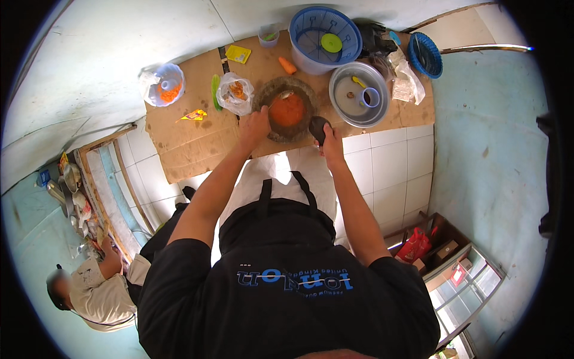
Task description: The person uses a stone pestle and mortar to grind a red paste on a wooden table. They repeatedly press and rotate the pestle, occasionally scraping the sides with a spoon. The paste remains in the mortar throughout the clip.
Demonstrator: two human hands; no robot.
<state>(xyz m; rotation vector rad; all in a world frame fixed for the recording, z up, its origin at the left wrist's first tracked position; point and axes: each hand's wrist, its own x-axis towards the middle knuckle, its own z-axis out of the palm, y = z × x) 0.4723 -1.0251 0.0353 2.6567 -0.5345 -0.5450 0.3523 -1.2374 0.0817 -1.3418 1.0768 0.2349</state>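
A round stone mortar point(264, 96) with orange-red paste point(287, 111) in it stands near the front edge of a cardboard-covered table point(193, 148). My left hand point(255, 130), at the mortar's left rim, grips the handle of a metal spoon point(284, 95) whose bowl lies at the paste's upper edge. At the right rim my right hand point(331, 143) is closed around a dark stone pestle point(319, 130). Left of the mortar are a plastic bag point(228, 99) with orange bits and a green cucumber point(216, 92). Behind it lies a carrot point(287, 66).
A metal basin point(383, 112) with a cup stands right of the mortar, a blue basket point(293, 33) in a tub behind. Far left is a ring-shaped plastic bowl point(179, 74) with orange shreds. Another person point(105, 300) works at a shelf, lower left. A glass cabinet point(468, 287) is lower right.
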